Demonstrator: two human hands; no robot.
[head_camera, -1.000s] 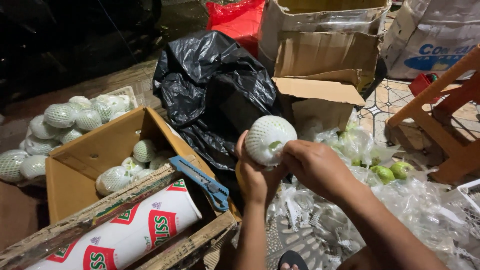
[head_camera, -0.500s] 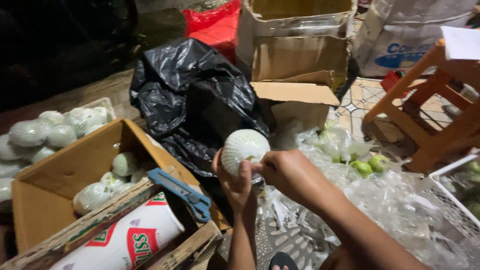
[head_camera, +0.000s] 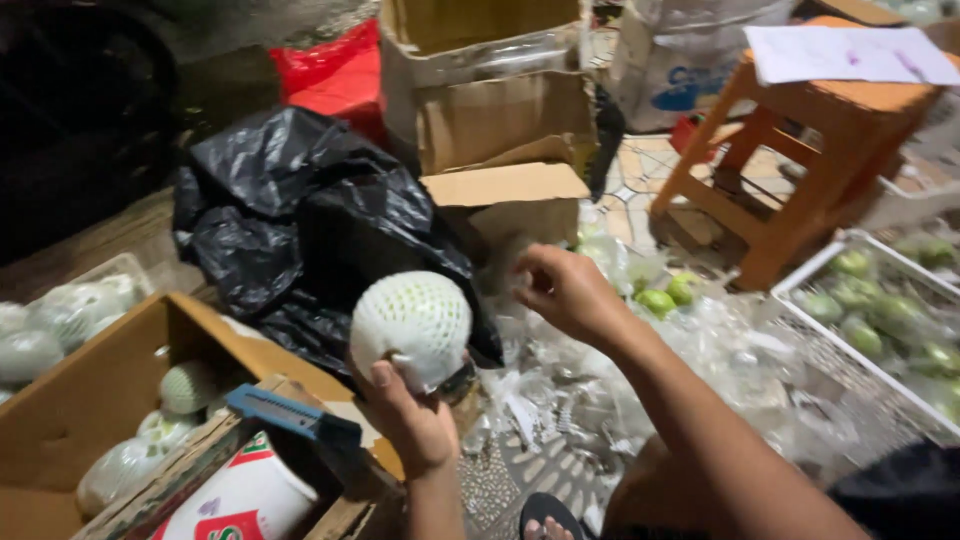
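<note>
- A sandalled foot (head_camera: 548, 512) shows at the bottom edge, on the patterned floor.
- A large roll (head_camera: 238, 502) with a white, red and green wrapper lies in a wooden crate (head_camera: 150, 490) at the lower left.
- A blue-handled cutter (head_camera: 290, 412) rests on the edge between that crate and the cardboard box.
- The left hand (head_camera: 412, 418) has its grip closed from below on a round fruit in white foam netting (head_camera: 412, 326), thumb on the lower front; the fruit is held up in the air, above the near corner of the box.
- The open cardboard box (head_camera: 110, 370) at the left holds several more netted fruits (head_camera: 188, 386).
- The right hand (head_camera: 566, 290) hovers just right of the held fruit, apart from it, fingers loosely curled and holding nothing that can be seen.
- Clear plastic bags (head_camera: 640, 380) lie heaped on the floor beneath the right forearm.
- Bare green fruits (head_camera: 668, 296) lie among the plastic just beyond the right hand.
- A white wire basket (head_camera: 850, 330) at the right holds more green fruits in plastic.
- A crumpled black plastic bag (head_camera: 300, 220) sits behind the held fruit.
- Bagged pale fruits (head_camera: 60, 320) lie at the far left.
- An orange wooden stool (head_camera: 800, 150) stands further right, with a sheet of paper (head_camera: 850, 52) on top.
- Stacked brown cartons (head_camera: 490, 100) and a red bag (head_camera: 335, 72) stand at the back.
</note>
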